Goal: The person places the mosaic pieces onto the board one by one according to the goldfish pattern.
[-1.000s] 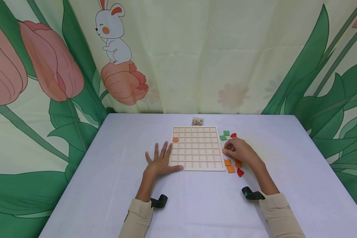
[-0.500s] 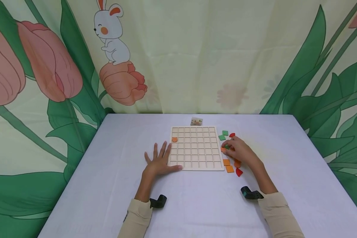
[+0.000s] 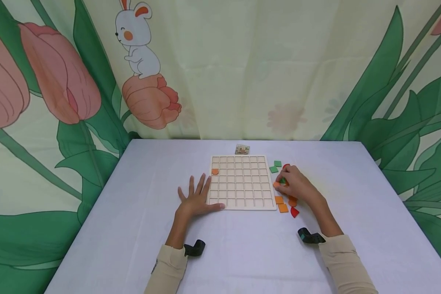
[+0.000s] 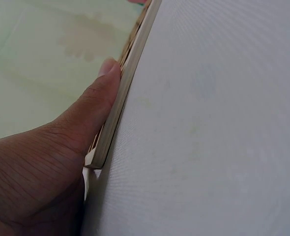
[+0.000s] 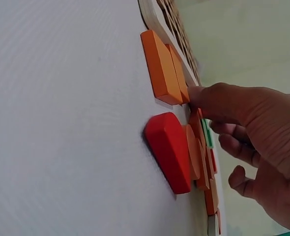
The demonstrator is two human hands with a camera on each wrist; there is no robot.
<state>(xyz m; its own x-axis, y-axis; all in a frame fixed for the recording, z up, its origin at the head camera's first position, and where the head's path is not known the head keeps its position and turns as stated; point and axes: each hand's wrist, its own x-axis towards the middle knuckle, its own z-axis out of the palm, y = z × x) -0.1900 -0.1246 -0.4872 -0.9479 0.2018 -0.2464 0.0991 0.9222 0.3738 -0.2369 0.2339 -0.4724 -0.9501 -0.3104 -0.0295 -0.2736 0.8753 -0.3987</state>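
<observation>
Left hand [image 3: 196,203] against edge of board [image 3: 242,182]

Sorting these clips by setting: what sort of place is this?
Probably a staged recording spot indoors: a creased backdrop printed with tulips and a rabbit stands behind a white-covered table, and black cameras sit on both wrists.
</observation>
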